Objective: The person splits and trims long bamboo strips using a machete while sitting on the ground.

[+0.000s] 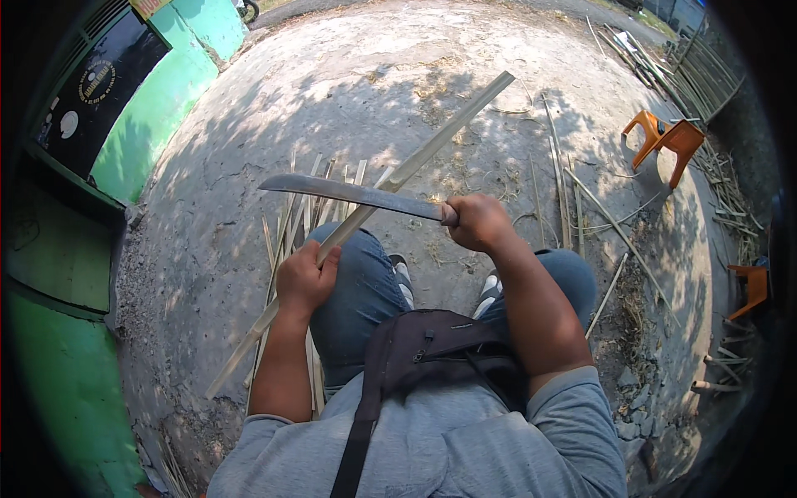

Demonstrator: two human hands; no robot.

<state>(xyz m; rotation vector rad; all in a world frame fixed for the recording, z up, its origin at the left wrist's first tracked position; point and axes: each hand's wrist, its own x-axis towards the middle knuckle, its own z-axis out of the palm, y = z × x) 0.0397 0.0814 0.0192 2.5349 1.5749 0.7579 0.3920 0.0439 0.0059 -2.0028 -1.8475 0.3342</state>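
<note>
My left hand (pixel 305 278) is closed around a long pale bamboo strip (pixel 452 124), which slants from beside my left thigh up to the far right. In my right hand (pixel 480 222) is the handle of a machete (pixel 357 193), its long curved blade pointing left. The blade crosses the strip a little beyond my left hand and appears to touch it. A thin pale piece shows at the strip's edge just past the blade. Beside my left leg lies a bundle of split bamboo strips (pixel 286 224), partly hidden by my arm and knee.
Loose bamboo strips (pixel 614 217) lie on the concrete ground to the right. An orange plastic stool (pixel 664 143) lies tipped over farther right, near piled bamboo (pixel 652 70). A green wall (pixel 158 124) with a dark window runs along the left. My black bag (pixel 432 353) rests on my lap.
</note>
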